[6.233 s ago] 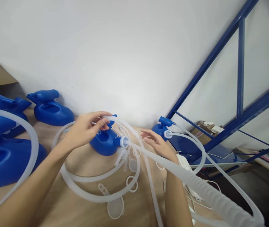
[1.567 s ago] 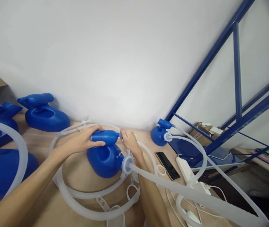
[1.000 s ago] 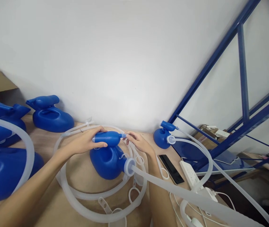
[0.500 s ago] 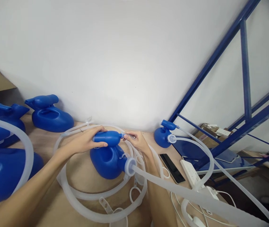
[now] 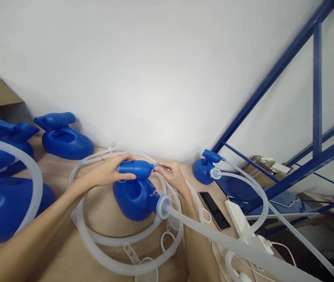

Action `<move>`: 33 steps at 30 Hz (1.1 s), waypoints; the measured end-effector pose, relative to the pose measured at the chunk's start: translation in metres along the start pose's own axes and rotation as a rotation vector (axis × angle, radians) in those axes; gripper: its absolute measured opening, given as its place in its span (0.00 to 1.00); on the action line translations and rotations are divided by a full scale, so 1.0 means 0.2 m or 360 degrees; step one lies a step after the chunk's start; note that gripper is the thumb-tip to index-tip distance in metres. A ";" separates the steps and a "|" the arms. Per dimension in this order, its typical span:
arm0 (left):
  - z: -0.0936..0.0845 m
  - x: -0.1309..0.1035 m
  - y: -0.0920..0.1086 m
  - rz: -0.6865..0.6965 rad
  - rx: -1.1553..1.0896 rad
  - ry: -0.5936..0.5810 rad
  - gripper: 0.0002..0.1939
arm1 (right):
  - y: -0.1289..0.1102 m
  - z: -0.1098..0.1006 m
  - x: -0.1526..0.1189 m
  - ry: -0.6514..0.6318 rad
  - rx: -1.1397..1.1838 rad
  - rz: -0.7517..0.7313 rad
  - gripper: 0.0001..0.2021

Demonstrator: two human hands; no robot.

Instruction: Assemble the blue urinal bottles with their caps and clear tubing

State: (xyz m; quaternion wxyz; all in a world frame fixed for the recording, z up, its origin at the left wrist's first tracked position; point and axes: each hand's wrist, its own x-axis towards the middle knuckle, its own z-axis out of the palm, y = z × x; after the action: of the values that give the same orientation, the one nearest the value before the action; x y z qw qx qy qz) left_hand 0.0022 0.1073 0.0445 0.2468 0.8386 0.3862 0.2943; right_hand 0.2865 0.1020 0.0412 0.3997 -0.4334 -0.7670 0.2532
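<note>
A blue plastic urinal bottle (image 5: 133, 201) stands on the table, with a smaller blue cylinder (image 5: 136, 170) on its top. My left hand (image 5: 116, 170) is wrapped round the cylinder's left end, thumb across its front. At the cylinder's right tip, my right hand (image 5: 169, 172) pinches a small clear tube end (image 5: 155, 166) against the narrow nozzle; how far it sits on the nozzle is hard to see. A white cap (image 5: 163, 207) covers the bottle's mouth, and a thick translucent hose (image 5: 213, 233) runs from it to the lower right.
More blue bottles (image 5: 67, 143) stand at the left; another with hoses attached (image 5: 202, 171) is at the right. Coiled translucent tubing (image 5: 111, 264) surrounds the held bottle. A black phone (image 5: 214, 210), white power strip (image 5: 237, 217) and blue metal rack (image 5: 272, 84) lie to the right.
The view has shifted slightly. Both hands keep their places on the bottle's cylinder and the tube end, with almost no other visible movement.
</note>
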 end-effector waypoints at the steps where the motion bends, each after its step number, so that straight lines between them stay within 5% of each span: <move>1: 0.00 0.00 0.00 -0.0003 -0.0003 0.0001 0.29 | 0.00 -0.01 0.00 -0.0052 0.0026 0.0028 0.14; 5: 0.00 0.00 0.03 -0.0008 -0.0005 0.0003 0.30 | 0.00 -0.10 -0.02 -0.0285 0.0172 0.0081 0.17; 9: 0.00 0.00 0.03 -0.0015 -0.0031 -0.0040 0.31 | 0.05 -0.14 -0.04 -0.0281 0.0441 0.0178 0.27; 33: -0.01 -0.01 0.03 -0.0015 -0.0063 -0.0060 0.28 | 0.11 0.01 -0.01 -0.0119 0.0423 -0.0047 0.23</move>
State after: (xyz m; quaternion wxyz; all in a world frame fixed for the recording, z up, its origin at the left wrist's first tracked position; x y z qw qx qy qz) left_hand 0.0022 0.1037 0.0497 0.2720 0.8370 0.3797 0.2850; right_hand 0.2954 0.1108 0.0224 0.4283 -0.3555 -0.7474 0.3627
